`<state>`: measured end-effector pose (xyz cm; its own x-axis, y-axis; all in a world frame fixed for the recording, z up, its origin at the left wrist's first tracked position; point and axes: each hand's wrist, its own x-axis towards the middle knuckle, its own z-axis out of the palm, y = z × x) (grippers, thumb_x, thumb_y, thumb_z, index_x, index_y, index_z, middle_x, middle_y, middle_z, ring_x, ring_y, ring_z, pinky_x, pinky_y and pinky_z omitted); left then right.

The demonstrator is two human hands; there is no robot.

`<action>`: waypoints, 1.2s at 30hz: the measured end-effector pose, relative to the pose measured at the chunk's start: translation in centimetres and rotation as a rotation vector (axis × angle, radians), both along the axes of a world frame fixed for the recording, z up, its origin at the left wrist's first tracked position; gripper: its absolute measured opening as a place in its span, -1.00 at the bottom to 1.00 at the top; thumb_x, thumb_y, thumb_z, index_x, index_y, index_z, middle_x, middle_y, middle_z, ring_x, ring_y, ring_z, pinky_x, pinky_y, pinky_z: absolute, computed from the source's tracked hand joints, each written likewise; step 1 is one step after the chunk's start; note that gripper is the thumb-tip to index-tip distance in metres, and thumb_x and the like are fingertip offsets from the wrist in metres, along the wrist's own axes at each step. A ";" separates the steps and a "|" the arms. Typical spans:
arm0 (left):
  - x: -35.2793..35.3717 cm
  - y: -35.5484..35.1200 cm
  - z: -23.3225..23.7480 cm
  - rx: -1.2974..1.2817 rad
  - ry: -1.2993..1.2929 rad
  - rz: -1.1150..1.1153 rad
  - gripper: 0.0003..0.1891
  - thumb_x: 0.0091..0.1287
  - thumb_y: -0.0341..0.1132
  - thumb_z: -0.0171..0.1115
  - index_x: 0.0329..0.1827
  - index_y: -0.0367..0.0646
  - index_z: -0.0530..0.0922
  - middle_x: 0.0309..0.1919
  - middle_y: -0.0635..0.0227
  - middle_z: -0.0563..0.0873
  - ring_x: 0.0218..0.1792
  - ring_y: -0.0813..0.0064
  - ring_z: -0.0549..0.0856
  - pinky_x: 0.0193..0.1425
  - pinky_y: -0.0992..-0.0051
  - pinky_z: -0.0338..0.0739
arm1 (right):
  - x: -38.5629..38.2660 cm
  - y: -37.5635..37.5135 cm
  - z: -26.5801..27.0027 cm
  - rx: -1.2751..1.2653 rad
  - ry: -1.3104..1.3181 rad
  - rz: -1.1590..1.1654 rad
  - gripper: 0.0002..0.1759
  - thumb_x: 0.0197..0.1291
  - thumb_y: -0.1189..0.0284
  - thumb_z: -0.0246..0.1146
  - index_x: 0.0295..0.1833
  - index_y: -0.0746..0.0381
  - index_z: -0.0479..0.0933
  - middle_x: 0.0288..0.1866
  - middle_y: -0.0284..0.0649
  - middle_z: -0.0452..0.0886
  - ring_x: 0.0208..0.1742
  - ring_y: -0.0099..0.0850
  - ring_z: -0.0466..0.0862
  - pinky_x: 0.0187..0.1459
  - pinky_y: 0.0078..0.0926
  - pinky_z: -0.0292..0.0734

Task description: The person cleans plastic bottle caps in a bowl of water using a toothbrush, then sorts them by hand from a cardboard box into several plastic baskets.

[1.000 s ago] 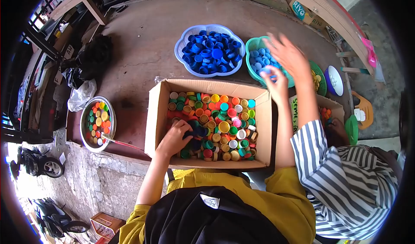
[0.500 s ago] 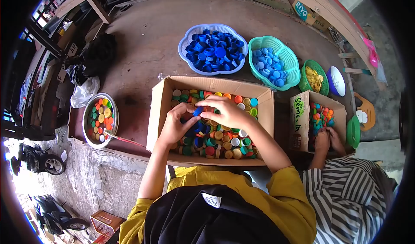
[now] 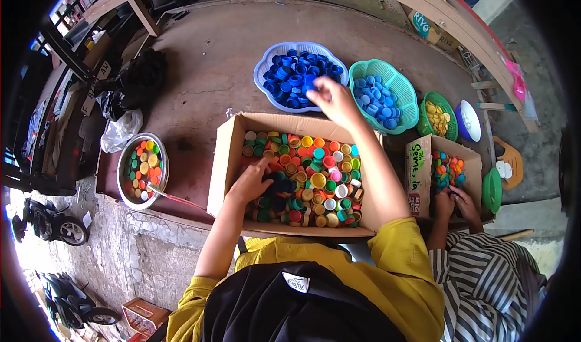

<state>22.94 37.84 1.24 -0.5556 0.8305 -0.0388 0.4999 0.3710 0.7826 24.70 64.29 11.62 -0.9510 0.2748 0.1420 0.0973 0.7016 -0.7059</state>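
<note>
The tabletop (image 3: 206,57) stretches ahead of the left hand (image 3: 248,183) and right hand (image 3: 336,101), which are well apart. The box (image 3: 223,166) surrounds the left hand. The blue basket (image 3: 261,72) lies under the right fingertips, the teal basket (image 3: 404,97) just right of them. Mixed caps (image 3: 318,180) surround the left fingers, bent over dark caps (image 3: 279,184); a blue cap (image 3: 308,83) meets the right fingertips. Neither grip is clear.

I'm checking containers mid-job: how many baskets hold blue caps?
2. The lavender basket, with dark blue caps, sits beyond the large cardboard box; the mint basket, with lighter blue caps, sits to the lavender one's right. No others show.
</note>
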 end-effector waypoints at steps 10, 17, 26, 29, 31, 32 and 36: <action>0.2 0.4 0.1 0.057 0.017 0.027 -0.67 0.08 -0.53 0.23 -0.08 -0.26 0.38 -0.45 0.12 0.66 -0.32 0.10 0.66 -0.22 0.29 0.52 | 3.9 -6.1 -4.7 -0.018 0.151 0.259 -0.75 0.07 0.49 0.28 -0.10 0.29 0.51 -0.33 -0.19 0.56 -0.44 -0.45 0.55 -0.35 -0.48 0.49; 0.3 1.1 0.3 0.122 -0.056 0.079 -0.63 0.12 -0.51 0.20 0.02 -0.26 0.40 -0.41 0.20 0.67 -0.28 0.26 0.68 -0.14 0.39 0.53 | 7.5 -9.4 -8.9 0.156 -0.180 0.395 -0.60 -0.03 0.28 0.34 -0.10 0.29 0.52 -0.11 -0.10 0.51 -0.09 -0.15 0.59 -0.09 -0.24 0.56; 0.3 -0.1 2.0 0.285 -0.142 0.284 -0.72 0.19 -0.55 0.14 -0.02 -0.30 0.45 -0.37 0.21 0.64 -0.30 0.36 0.66 -0.21 0.45 0.53 | 7.0 -7.5 -9.7 0.090 -0.223 0.428 -0.73 -0.09 0.37 0.39 -0.24 0.24 0.59 -0.23 -0.11 0.53 -0.13 -0.17 0.59 -0.13 -0.27 0.53; 0.1 -0.2 2.0 0.319 -0.148 0.306 -0.74 0.20 -0.55 0.14 -0.03 -0.29 0.46 -0.34 0.21 0.62 -0.29 0.41 0.64 -0.21 0.48 0.53 | 6.6 -6.0 -8.9 -0.069 -0.229 0.428 -0.72 -0.09 0.40 0.41 -0.24 0.26 0.58 -0.30 -0.11 0.56 -0.20 -0.20 0.58 -0.14 -0.31 0.49; 0.1 0.2 2.5 0.338 -0.111 0.302 -0.74 0.21 -0.56 0.13 -0.02 -0.29 0.46 -0.33 0.20 0.61 -0.29 0.39 0.63 -0.20 0.48 0.52 | 6.5 -5.4 -7.9 -0.128 -0.200 0.427 -0.76 -0.03 0.45 0.37 -0.21 0.27 0.57 -0.29 -0.13 0.58 -0.23 -0.28 0.60 -0.19 -0.38 0.51; 0.0 0.3 2.4 0.332 -0.078 0.289 -0.74 0.20 -0.55 0.14 -0.02 -0.28 0.46 -0.34 0.19 0.60 -0.29 0.38 0.63 -0.20 0.48 0.52 | 6.5 -5.2 -7.5 -0.192 -0.190 0.420 -0.78 0.00 0.48 0.35 -0.20 0.28 0.57 -0.28 -0.15 0.58 -0.24 -0.33 0.61 -0.20 -0.42 0.51; 0.1 0.3 1.9 0.298 0.038 0.170 -0.70 0.19 -0.50 0.19 0.00 -0.27 0.46 -0.34 0.20 0.56 -0.30 0.34 0.62 -0.19 0.45 0.53 | 6.4 -4.5 -7.1 -0.463 -0.129 0.374 -0.82 0.09 0.57 0.28 -0.15 0.33 0.55 -0.25 -0.21 0.59 -0.24 -0.49 0.61 -0.25 -0.55 0.53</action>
